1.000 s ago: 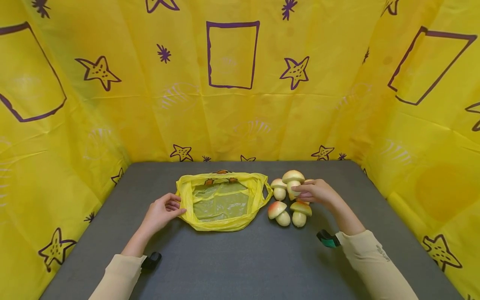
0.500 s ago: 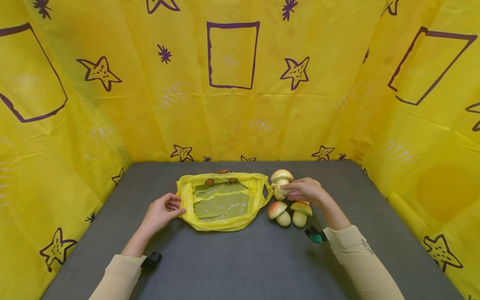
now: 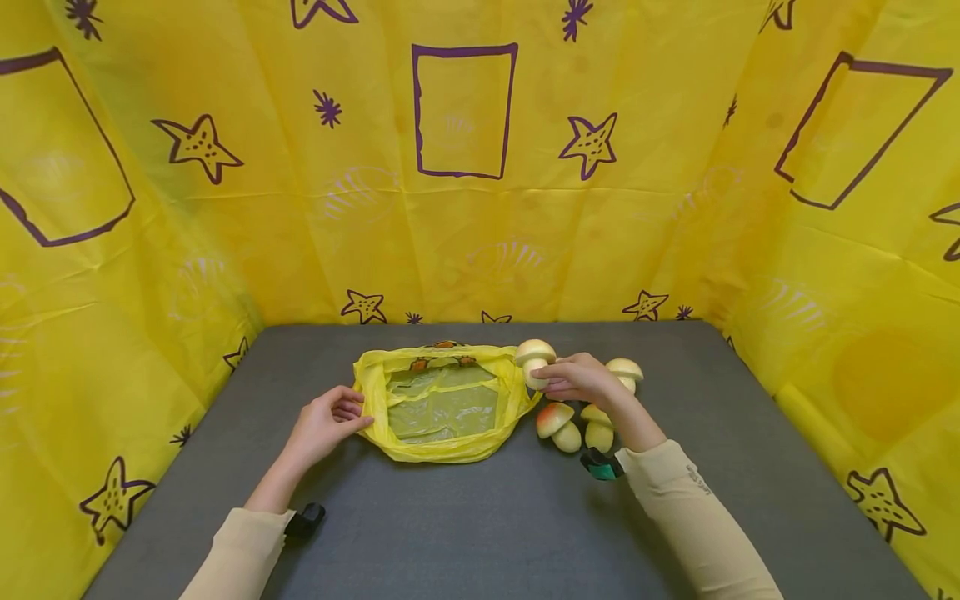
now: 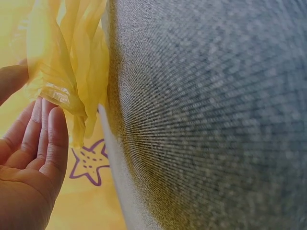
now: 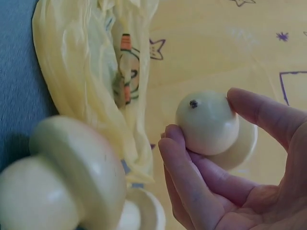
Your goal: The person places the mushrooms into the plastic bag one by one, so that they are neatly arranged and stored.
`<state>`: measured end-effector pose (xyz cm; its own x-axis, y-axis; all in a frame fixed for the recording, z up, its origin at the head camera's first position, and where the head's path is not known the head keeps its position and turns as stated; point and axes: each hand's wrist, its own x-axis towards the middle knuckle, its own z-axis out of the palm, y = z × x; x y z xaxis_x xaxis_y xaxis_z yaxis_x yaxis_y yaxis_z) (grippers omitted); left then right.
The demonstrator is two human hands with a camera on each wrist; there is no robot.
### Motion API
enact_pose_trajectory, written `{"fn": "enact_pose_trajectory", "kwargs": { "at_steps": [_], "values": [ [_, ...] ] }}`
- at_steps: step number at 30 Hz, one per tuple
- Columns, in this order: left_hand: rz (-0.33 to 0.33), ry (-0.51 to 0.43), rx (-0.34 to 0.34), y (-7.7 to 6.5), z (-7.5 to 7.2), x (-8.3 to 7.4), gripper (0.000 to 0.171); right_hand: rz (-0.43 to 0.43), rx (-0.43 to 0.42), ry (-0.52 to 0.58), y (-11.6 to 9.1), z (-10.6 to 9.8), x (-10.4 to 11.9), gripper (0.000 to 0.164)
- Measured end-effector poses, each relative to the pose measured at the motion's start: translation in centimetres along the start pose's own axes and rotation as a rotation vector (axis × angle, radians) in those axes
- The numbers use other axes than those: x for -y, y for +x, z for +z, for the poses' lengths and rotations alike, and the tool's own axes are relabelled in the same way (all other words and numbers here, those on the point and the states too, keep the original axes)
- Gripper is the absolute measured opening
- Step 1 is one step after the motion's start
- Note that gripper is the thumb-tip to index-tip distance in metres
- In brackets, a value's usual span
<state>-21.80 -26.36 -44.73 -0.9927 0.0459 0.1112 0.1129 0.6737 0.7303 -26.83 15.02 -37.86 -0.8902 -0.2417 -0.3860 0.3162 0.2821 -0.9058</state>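
My right hand (image 3: 581, 382) holds a toy mushroom (image 3: 536, 360) by its stem, raised at the right rim of a yellow plastic bag (image 3: 450, 450). In the right wrist view, thumb and fingers pinch the round pale stem (image 5: 208, 122), its dark-dotted end facing the camera. The bag lies with its mouth spread wide and its crinkled inside showing. At its left edge my left hand (image 3: 324, 425) holds the film between thumb and fingers; the left wrist view shows the bag's folds (image 4: 57, 81) there.
Several more mushrooms stay on the grey table (image 3: 465, 533): a red-capped one (image 3: 558, 427), another beside it (image 3: 597, 429) partly under the right wrist, and one (image 3: 625, 372) behind the hand. Yellow printed cloth (image 3: 465, 250) walls the back and sides.
My right hand has carried the mushroom leftward, from above the group to the bag's right rim. The mushroom behind that hand has come into view. The left hand and bag stay put.
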Motion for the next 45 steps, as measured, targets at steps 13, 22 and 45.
{"fn": "enact_pose_trajectory", "kwargs": {
  "at_steps": [13,22,45],
  "values": [
    [-0.008,0.008,0.005,0.0,0.0,0.2,0.040,0.020,0.026,0.011,1.5,3.0,1.1,0.053],
    [0.004,0.000,0.005,0.1,0.1,0.5,0.042,0.033,0.024,0.002,3.2,5.4,1.9,0.053],
    [0.001,-0.009,0.010,-0.1,0.2,0.7,0.041,0.080,0.056,0.033,6.8,10.9,2.7,0.047]
  ]
}}
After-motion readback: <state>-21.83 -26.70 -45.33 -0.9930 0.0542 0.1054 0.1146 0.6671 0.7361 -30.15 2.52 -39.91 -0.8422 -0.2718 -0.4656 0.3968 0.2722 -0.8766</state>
